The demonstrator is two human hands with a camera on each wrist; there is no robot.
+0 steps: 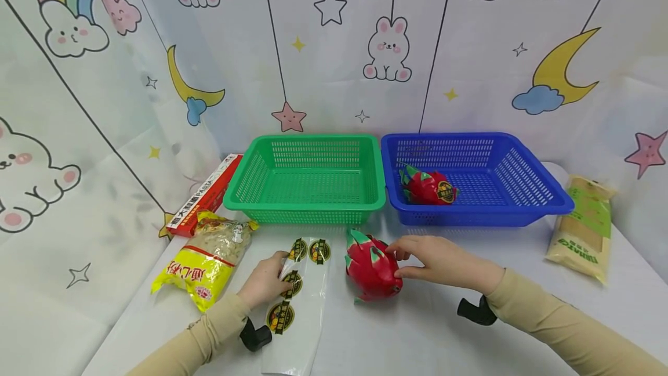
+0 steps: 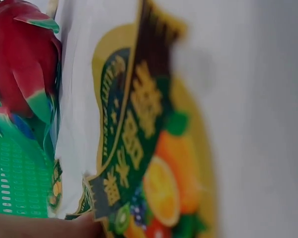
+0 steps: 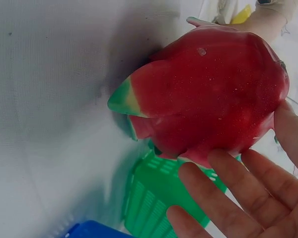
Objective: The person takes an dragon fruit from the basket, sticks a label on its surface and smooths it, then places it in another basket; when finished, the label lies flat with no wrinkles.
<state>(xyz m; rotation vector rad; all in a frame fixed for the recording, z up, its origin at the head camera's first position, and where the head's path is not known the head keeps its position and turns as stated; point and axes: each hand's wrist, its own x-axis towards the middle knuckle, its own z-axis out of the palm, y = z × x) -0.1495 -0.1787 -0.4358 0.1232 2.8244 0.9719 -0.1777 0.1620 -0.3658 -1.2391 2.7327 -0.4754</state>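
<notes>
My left hand (image 1: 266, 280) holds the left edge of a long white sheet of stickers (image 1: 308, 312) that lies on the table. Round black-and-gold fruit stickers (image 1: 280, 317) run along it; in the left wrist view one sticker (image 2: 134, 129) looms large, a fingertip at its lower edge. To the right of the sheet, a red dragon fruit (image 1: 373, 268) with green-tipped scales rests on the table. My right hand (image 1: 433, 260) has thumb and fingers on its right side. In the right wrist view the dragon fruit (image 3: 213, 94) shows no sticker on its visible side.
Behind stand a green basket (image 1: 305, 206) and a blue basket (image 1: 485, 213); a stickered dragon fruit (image 1: 425, 187) lies in the blue one. At left are a yellow food bag (image 1: 209, 257) and a red pasta box (image 1: 206, 193). A noodle packet (image 1: 584, 228) lies far right.
</notes>
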